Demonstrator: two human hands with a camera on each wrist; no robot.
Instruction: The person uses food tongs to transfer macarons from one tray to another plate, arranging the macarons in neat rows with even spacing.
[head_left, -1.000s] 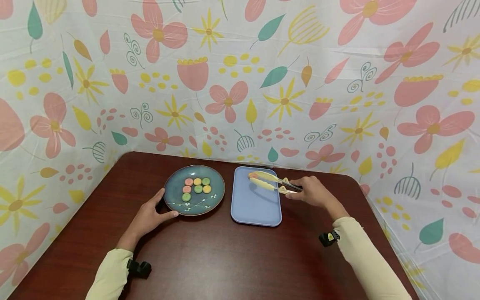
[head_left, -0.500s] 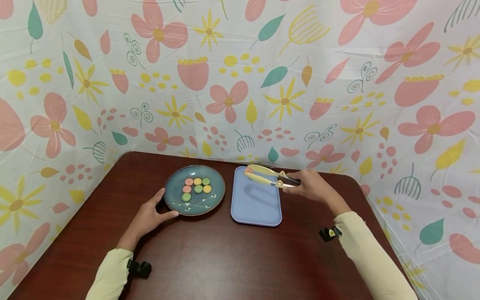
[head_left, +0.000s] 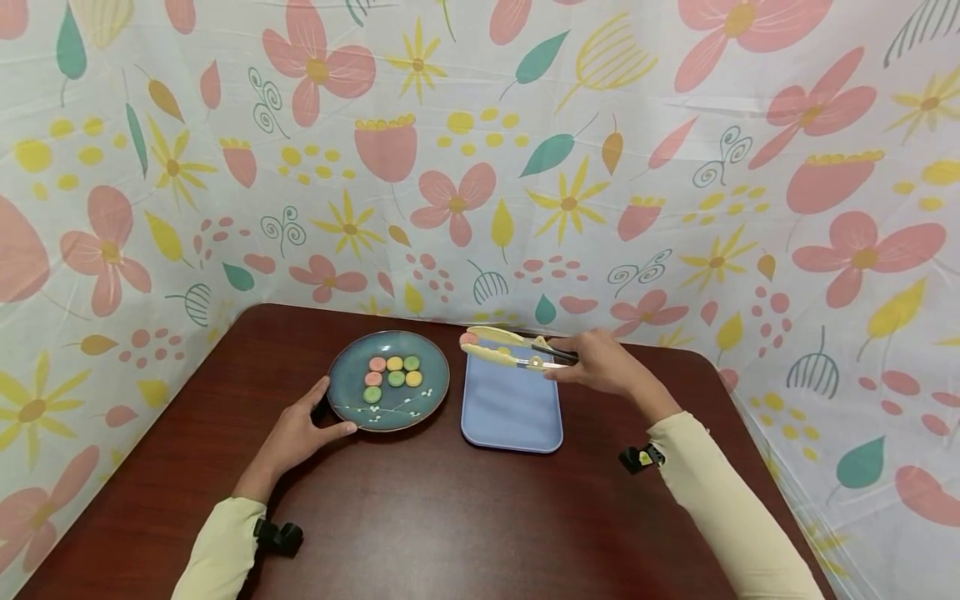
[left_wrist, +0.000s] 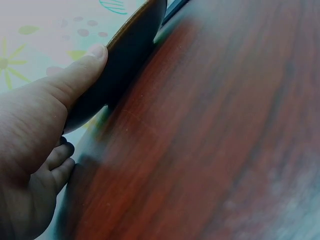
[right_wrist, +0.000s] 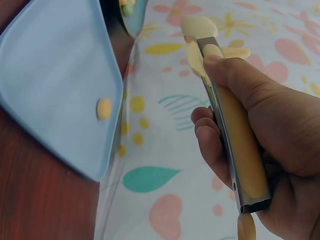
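Note:
My left hand (head_left: 296,433) holds the near left rim of a round blue-green plate (head_left: 408,417), thumb at the front edge. Several small macarons, pink, yellow and green, sit on the plate in short rows. In my right hand (head_left: 602,364) is a pair of tongs (head_left: 491,354) with cream tips and metal arms. A pink macaron (head_left: 468,339) is pinched between the tips, raised above the left far corner of the light blue tray (head_left: 512,412). One yellow macaron (right_wrist: 104,108) lies on that tray, seen in the right wrist view. The left wrist view shows my thumb against the plate's dark underside edge.
Plate and tray stand side by side on a dark reddish-brown wooden table (head_left: 420,517), with a narrow gap between them. A flower-printed cloth (head_left: 457,275) hangs close behind the table and along both sides.
My right hand has lifted the pink macaron off the tray with the tongs and carried it left towards the plate. My left hand and the plate have stayed put.

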